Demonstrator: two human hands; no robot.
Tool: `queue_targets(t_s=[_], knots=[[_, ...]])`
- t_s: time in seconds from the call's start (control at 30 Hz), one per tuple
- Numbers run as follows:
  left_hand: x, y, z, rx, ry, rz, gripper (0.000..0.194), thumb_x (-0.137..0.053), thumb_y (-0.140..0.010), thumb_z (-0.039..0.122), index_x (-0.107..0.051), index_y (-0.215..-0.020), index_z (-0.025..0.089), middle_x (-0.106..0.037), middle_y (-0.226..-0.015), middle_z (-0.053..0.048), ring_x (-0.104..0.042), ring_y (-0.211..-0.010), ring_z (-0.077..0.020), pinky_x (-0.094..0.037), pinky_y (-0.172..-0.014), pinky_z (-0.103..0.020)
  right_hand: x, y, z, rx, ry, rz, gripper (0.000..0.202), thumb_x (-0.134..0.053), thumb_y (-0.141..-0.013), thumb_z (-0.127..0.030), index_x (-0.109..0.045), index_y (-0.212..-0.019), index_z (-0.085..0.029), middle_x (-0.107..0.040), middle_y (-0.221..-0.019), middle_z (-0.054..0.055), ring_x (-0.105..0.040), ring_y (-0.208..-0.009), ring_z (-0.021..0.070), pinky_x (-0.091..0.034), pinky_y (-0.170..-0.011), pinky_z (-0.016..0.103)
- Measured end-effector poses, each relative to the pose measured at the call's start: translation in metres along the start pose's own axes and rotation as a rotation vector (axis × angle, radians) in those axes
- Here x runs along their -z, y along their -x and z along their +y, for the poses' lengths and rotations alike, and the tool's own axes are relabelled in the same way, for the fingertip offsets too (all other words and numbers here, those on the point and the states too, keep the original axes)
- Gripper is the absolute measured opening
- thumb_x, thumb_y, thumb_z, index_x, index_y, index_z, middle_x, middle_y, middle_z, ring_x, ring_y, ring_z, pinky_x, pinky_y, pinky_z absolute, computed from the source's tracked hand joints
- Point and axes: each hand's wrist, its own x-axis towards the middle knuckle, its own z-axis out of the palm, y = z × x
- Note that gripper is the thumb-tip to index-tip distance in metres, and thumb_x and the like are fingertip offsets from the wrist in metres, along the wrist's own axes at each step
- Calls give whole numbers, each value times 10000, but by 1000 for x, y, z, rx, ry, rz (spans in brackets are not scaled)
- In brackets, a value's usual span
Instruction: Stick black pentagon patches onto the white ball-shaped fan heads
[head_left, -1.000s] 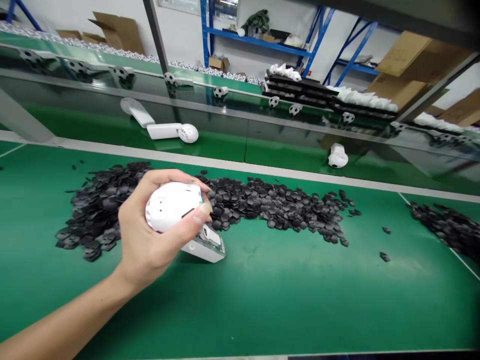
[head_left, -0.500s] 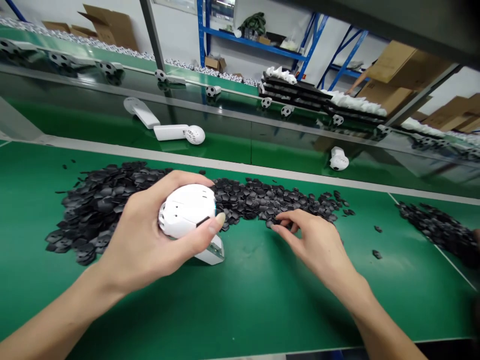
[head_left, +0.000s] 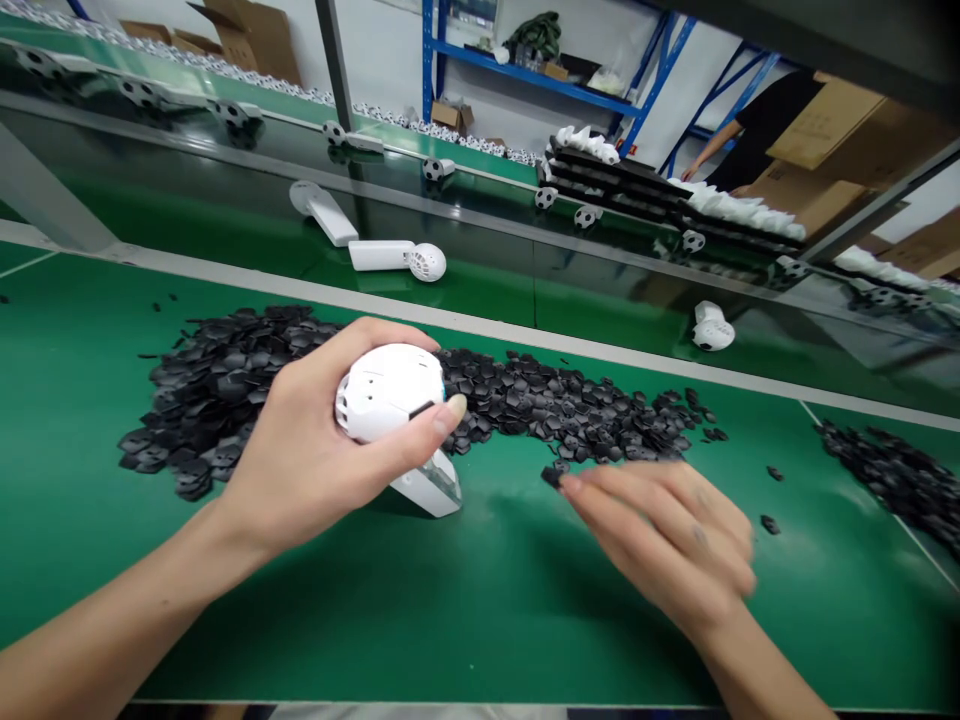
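My left hand (head_left: 322,450) is wrapped round a white handheld fan (head_left: 394,390) with a rounded, ball-like head; its handle (head_left: 431,487) points down and right below my thumb. One black patch shows on the head beside the thumb. My right hand (head_left: 667,530) pinches a small black plastic piece (head_left: 552,476) between thumb and fingertips, just in front of the pile of black pieces (head_left: 555,400). A second loose black piece seems to lie right behind the pinched one. Several of the pile's pieces look five-sided.
On the dark green belt beyond the pale rail (head_left: 480,328) lie white fans (head_left: 382,256) and another fan (head_left: 712,327) at right. A further black pile (head_left: 892,480) is at far right. Football-patterned fans (head_left: 436,170) line the far ledge. A person's arm (head_left: 716,145) shows behind boxes (head_left: 825,120).
My right hand has drawn back from the pile's front edge and turned, now with a black piece in its fingertips. My left hand still grips the fan. The whole view has shifted slightly.
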Motion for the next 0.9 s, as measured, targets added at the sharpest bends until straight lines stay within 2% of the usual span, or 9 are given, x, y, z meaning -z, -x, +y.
queue_targets(t_s=[0.07,0.13,0.2,0.3,0.43,0.5,0.6,0.77,0.9], knots=[[-3,1,-1,-11,-6,44,348,-884,-797,550,-741,-999,306,-743,-866,35,-689,-639,-182,-520,-518,-263,18,-6,-7,116,13,-25,215,-782,-921,14,-800,-1077,-132,-825,-971,35,-694,-801,171,-514,-671,349],[-6,2,-4,3,24,67,355,-866,-817,572,-741,-1009,301,-749,-871,31,-707,-661,-193,-539,-543,-275,31,-12,-13,149,-11,-47,227,-795,-901,30,-810,-1069,-122,-829,-978,28,-690,-804,163,-508,-644,349],[-11,1,-7,88,152,9,370,-846,-842,576,-725,-1044,291,-759,-862,15,-737,-670,-218,-574,-557,-293,36,-17,-15,137,-56,-62,202,-784,-911,25,-809,-1051,-118,-828,-987,35,-711,-844,168,-531,-659,348],[-20,-3,-10,336,470,-141,371,-808,-879,565,-685,-1038,253,-748,-841,-8,-749,-648,-233,-616,-542,-307,28,-26,-14,57,-171,-45,190,-751,-939,8,-792,-1062,-131,-822,-1018,45,-750,-942,182,-587,-757,336],[-32,-6,-12,615,745,-210,354,-773,-917,539,-661,-993,212,-747,-848,-42,-713,-630,-200,-648,-548,-307,1,-44,-10,-232,-537,14,135,-771,-952,-41,-730,-957,-169,-795,-900,3,-750,-822,127,-595,-762,242],[-35,-4,-13,641,769,-210,363,-790,-909,531,-668,-1008,204,-748,-858,-50,-702,-645,-197,-662,-559,-319,-12,-54,-8,-335,-726,-40,123,-770,-966,-72,-716,-936,-178,-794,-890,-12,-756,-790,111,-589,-745,200],[-38,0,-17,612,705,-234,418,-835,-879,564,-665,-957,190,-708,-833,-32,-663,-667,-169,-656,-589,-287,-24,-61,-5,-389,-832,-169,125,-778,-963,-83,-720,-916,-183,-787,-852,-52,-734,-722,78,-539,-677,156],[-41,4,-24,652,640,-334,506,-846,-851,640,-618,-891,191,-618,-769,0,-609,-676,-154,-626,-601,-264,-33,-59,-7,-332,-695,-298,92,-754,-984,-107,-715,-929,-171,-754,-833,-43,-676,-679,83,-450,-613,197],[-42,5,-26,658,592,-344,528,-819,-861,670,-603,-889,190,-589,-786,6,-581,-698,-146,-596,-620,-248,-32,-58,-7,-328,-664,-361,107,-746,-975,-80,-705,-939,-173,-741,-834,-49,-648,-654,78,-427,-601,204]])
